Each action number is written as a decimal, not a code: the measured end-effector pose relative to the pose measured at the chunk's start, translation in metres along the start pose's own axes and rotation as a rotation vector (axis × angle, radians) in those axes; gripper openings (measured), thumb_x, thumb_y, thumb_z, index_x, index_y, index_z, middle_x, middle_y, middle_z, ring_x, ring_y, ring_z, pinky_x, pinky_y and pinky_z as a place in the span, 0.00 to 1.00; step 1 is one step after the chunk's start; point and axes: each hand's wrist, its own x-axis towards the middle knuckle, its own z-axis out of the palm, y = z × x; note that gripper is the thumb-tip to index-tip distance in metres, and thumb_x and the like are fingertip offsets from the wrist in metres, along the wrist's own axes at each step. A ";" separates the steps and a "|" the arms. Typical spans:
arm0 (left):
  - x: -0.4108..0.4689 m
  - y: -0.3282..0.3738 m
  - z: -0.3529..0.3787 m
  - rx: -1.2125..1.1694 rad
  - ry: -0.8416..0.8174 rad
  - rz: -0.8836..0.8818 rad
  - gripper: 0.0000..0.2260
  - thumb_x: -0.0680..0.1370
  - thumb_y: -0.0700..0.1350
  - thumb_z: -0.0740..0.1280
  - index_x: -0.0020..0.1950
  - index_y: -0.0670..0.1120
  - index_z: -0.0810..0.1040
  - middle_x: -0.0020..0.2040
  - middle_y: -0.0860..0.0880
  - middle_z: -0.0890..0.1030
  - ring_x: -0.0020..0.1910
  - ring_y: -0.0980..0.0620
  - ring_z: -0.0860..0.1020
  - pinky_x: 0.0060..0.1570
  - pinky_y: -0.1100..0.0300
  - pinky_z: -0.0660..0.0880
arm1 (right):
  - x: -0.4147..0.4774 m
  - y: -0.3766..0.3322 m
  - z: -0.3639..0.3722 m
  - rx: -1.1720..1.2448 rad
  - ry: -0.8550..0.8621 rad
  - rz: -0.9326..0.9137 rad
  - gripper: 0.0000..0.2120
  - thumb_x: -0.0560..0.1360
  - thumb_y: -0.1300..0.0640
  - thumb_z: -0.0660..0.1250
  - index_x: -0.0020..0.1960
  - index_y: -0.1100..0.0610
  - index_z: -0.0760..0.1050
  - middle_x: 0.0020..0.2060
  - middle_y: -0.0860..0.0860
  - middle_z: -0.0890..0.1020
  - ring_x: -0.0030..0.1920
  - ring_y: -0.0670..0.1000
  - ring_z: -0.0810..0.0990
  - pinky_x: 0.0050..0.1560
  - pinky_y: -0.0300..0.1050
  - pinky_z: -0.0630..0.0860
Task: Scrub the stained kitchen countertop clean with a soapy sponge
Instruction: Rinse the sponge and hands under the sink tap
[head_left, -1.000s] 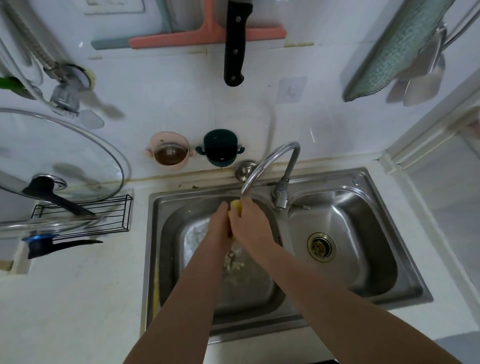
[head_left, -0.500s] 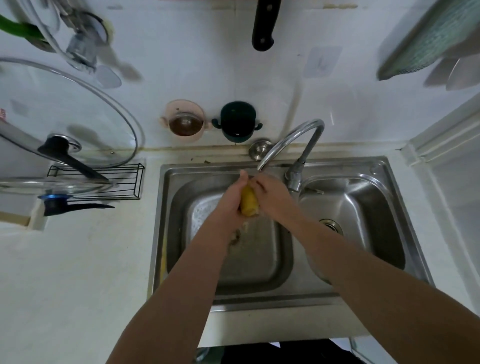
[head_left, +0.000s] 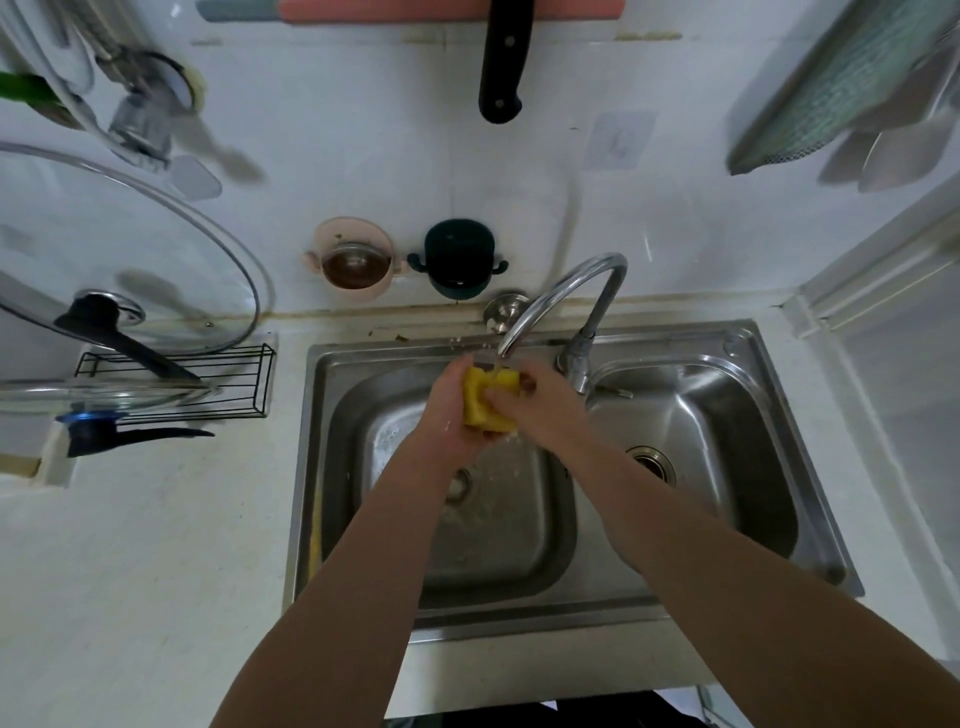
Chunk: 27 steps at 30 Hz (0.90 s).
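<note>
A yellow sponge is squeezed between both hands over the left basin of the steel sink, right under the spout of the curved tap. My left hand cups it from the left and below. My right hand grips it from the right, thumb pressed into its face. Water splashes around the sponge. The white countertop stretches to the left of the sink, with faint marks on it.
A wire rack with glass lids stands at the back left. A pink cup and a dark green cup hang on the wall tiles, a black-handled knife above them. The right basin has a drain.
The sponge has turned in my hands and more of its yellow face shows. The view has shifted slightly; both hands stay under the tap.
</note>
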 end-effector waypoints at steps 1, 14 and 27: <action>0.002 -0.002 -0.003 -0.022 0.006 -0.021 0.29 0.77 0.60 0.67 0.71 0.43 0.76 0.62 0.37 0.83 0.61 0.36 0.82 0.60 0.37 0.78 | 0.002 0.003 -0.002 0.032 -0.012 0.017 0.21 0.73 0.42 0.71 0.61 0.50 0.75 0.53 0.48 0.80 0.53 0.49 0.79 0.53 0.50 0.79; -0.012 -0.005 0.012 -0.055 -0.266 0.063 0.22 0.76 0.47 0.64 0.66 0.35 0.74 0.62 0.33 0.76 0.61 0.37 0.77 0.61 0.42 0.76 | 0.007 -0.011 -0.005 -0.140 0.112 0.043 0.13 0.75 0.47 0.70 0.49 0.53 0.69 0.42 0.48 0.76 0.40 0.48 0.75 0.33 0.41 0.68; -0.011 -0.002 -0.002 -0.357 -0.375 -0.042 0.37 0.76 0.62 0.67 0.79 0.42 0.68 0.73 0.34 0.73 0.70 0.31 0.74 0.63 0.30 0.73 | -0.002 0.032 -0.040 0.041 0.236 0.019 0.02 0.77 0.56 0.68 0.49 0.51 0.79 0.40 0.43 0.81 0.41 0.40 0.79 0.39 0.35 0.69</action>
